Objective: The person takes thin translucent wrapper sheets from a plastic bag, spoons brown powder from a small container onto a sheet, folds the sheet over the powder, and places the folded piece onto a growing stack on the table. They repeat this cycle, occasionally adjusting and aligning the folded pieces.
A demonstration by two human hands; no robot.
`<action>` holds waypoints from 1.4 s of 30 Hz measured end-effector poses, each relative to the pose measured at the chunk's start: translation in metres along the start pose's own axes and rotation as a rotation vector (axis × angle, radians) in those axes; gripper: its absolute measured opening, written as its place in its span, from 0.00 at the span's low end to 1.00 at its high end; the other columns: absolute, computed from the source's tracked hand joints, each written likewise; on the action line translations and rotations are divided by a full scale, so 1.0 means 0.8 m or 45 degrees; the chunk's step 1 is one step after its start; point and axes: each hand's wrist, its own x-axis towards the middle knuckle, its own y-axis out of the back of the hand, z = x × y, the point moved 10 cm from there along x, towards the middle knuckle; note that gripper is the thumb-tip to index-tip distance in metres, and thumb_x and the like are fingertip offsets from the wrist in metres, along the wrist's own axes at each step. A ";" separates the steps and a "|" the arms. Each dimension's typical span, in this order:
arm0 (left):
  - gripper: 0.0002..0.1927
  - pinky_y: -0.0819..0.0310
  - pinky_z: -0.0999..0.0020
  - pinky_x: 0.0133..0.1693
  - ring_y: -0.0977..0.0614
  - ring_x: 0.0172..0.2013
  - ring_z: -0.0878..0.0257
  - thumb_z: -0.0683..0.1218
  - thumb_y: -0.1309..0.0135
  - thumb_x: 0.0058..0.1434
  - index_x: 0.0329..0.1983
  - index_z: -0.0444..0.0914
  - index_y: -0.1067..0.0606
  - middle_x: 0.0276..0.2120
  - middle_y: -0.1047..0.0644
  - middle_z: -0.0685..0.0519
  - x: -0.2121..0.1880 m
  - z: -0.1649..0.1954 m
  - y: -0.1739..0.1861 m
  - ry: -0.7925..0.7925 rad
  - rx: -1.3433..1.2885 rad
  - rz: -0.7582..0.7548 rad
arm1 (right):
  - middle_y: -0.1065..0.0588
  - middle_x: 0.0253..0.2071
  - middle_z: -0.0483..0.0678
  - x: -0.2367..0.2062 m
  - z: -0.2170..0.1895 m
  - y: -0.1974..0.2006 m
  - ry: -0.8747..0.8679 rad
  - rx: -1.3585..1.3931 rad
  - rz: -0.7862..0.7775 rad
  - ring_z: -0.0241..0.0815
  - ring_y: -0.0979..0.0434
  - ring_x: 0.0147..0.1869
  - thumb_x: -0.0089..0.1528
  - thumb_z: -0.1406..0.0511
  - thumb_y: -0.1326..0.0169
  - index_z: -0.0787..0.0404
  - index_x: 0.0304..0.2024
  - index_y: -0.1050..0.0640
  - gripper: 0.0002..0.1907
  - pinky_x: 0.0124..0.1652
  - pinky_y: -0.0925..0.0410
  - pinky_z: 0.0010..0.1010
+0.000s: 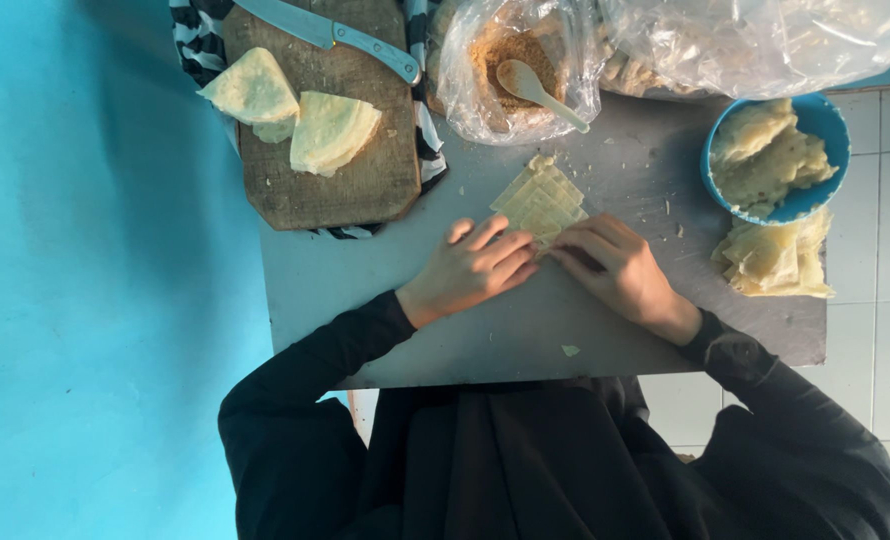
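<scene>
Pale dough strips (541, 203) lie on the grey worktop (365, 290); left hand (475, 268) and right hand (615, 268) press curled fingers on their near edge; wooden cutting board (345, 190) well apart

Both hands rest on the grey worktop (605, 340), the left hand (475, 268) and right hand (615, 268) pressing their fingertips on the near end of a pale pastry strip (540, 200). Beyond lie a wooden cutting board (355, 190) with folded wrappers (330, 130) and a knife (330, 35), a bag of filling (505, 110) with a spoon (537, 90), and a blue bowl (825, 120).
</scene>
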 end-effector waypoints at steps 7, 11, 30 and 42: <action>0.08 0.46 0.56 0.52 0.29 0.51 0.59 0.52 0.33 0.59 0.31 0.47 0.21 0.44 0.25 0.66 0.007 -0.031 -0.003 0.410 -0.368 0.018 | 0.24 0.42 0.50 0.000 0.027 -0.006 -0.216 0.099 -0.030 0.47 0.22 0.44 0.59 0.70 0.36 0.64 0.42 0.20 0.10 0.43 0.27 0.35; 0.07 0.47 0.56 0.51 0.31 0.50 0.58 0.54 0.32 0.57 0.33 0.49 0.18 0.45 0.26 0.67 0.004 -0.047 -0.005 0.626 -0.473 0.013 | 0.23 0.44 0.48 0.003 0.005 -0.001 0.022 -0.042 0.008 0.49 0.23 0.47 0.59 0.71 0.37 0.62 0.43 0.19 0.10 0.47 0.28 0.38; 0.09 0.45 0.60 0.48 0.28 0.44 0.62 0.56 0.35 0.62 0.37 0.49 0.17 0.37 0.24 0.65 0.008 -0.038 0.000 0.450 -0.264 -0.022 | 0.22 0.37 0.46 0.028 0.018 0.007 -0.162 0.007 -0.151 0.46 0.25 0.43 0.56 0.66 0.34 0.60 0.35 0.16 0.06 0.43 0.29 0.36; 0.13 0.48 0.58 0.44 0.30 0.38 0.60 0.59 0.35 0.57 0.31 0.46 0.16 0.27 0.23 0.62 0.011 -0.078 -0.014 0.786 -0.470 -0.174 | 0.21 0.43 0.47 0.039 0.009 0.005 -0.063 0.040 -0.077 0.48 0.22 0.48 0.58 0.70 0.36 0.62 0.43 0.18 0.11 0.49 0.28 0.37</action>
